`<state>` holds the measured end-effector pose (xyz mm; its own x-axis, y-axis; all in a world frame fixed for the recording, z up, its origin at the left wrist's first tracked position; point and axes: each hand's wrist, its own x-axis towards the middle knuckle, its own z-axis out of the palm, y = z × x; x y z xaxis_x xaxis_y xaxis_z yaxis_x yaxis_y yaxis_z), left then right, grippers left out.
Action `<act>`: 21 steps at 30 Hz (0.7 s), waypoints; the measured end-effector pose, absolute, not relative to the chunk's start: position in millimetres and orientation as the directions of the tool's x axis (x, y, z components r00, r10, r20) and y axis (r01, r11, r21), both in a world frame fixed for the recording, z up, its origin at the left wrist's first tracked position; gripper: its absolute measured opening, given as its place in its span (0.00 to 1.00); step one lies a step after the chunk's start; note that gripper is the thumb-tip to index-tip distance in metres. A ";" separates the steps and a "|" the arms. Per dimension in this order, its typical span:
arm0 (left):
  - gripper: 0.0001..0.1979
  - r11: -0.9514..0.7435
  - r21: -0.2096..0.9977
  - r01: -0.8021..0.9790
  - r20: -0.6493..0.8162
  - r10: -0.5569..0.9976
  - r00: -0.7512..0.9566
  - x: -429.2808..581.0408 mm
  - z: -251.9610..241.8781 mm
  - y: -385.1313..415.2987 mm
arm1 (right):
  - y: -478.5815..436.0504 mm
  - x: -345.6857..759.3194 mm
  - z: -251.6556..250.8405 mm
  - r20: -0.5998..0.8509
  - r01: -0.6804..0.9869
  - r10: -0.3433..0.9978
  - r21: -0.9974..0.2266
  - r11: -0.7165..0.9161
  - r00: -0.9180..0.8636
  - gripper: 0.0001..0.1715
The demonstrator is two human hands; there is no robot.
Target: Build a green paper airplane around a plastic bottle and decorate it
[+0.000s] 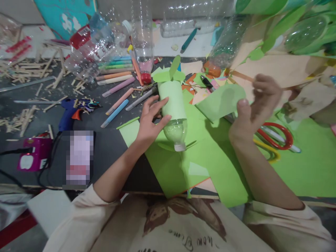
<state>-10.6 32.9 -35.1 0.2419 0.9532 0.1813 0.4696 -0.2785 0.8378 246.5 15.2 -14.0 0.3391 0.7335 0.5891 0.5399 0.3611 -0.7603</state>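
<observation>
My left hand [150,122] is on the bottle [175,127] right now, thumb and fingers spread along its left side, touching the pale green wrap [173,99] and the edge where clear plastic begins; whether the hidden fingertips close underneath, I can't tell. The bottle sits in front of me, near the middle of the table, its white cap [180,147] pointing my way and green leaf shapes [173,71] fanning out at the far end. Over to my right hand [253,108]: it's up and a little blurred, well apart from the bottle, fingers loosely curled, thumb standing off with a gap between. A light green paper piece [223,101] shows just beside that thumb, but whether the two touch I can't tell. Look below: bright green sheets [228,171] spread under both the bottle and my right arm, with a red loop handle [290,138] and a yellow handle [274,154] near that wrist. Away to the left, there's a blue glue gun [66,115], a magenta box [35,154] and a phone [78,157] with its screen blurred out. Beyond my left hand, a blue marker [115,113] slants beside other coloured ones, thin wooden sticks [28,119] scatter farther left, and clear bottles [141,35] crowd the back.
</observation>
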 end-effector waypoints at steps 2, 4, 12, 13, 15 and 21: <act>0.31 -0.276 0.835 0.476 0.176 0.954 0.243 -9.5 -34.1 32.9 | 4.1 239.2 -0.3 0.669 0.614 0.701 -0.668 0.420 0.248 0.12; 0.31 -0.276 0.833 0.480 0.178 0.954 0.240 -8.2 -33.7 33.2 | -7.4 226.7 9.6 0.461 0.533 0.884 -0.768 0.354 0.076 0.08; 0.32 -0.222 0.848 0.482 0.148 0.971 0.186 -3.1 -35.0 32.0 | -9.4 188.4 4.5 -0.340 0.564 0.920 -0.807 -0.177 -0.197 0.55; 0.32 -0.214 0.858 0.467 0.143 0.973 0.183 -2.6 -35.5 31.8 | -8.6 187.2 1.5 -0.354 0.532 0.915 -0.821 -0.207 -0.191 0.57; 0.33 -0.207 0.879 0.431 0.141 0.974 0.178 -1.8 -36.7 32.1 | -8.4 186.2 -3.9 -0.354 0.452 0.920 -0.857 -0.247 -0.168 0.58; 0.35 -0.181 0.922 0.342 0.125 0.976 0.178 -1.2 -39.4 35.7 | -9.5 187.2 -12.0 -0.346 0.296 0.921 -0.912 -0.285 -0.178 0.60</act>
<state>-1.2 35.7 -39.4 0.1782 0.9760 0.1252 0.3416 -0.1807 0.9223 187.2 -9.5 -12.0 -0.1778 0.9213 -0.3458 0.2957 -0.2852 -0.9117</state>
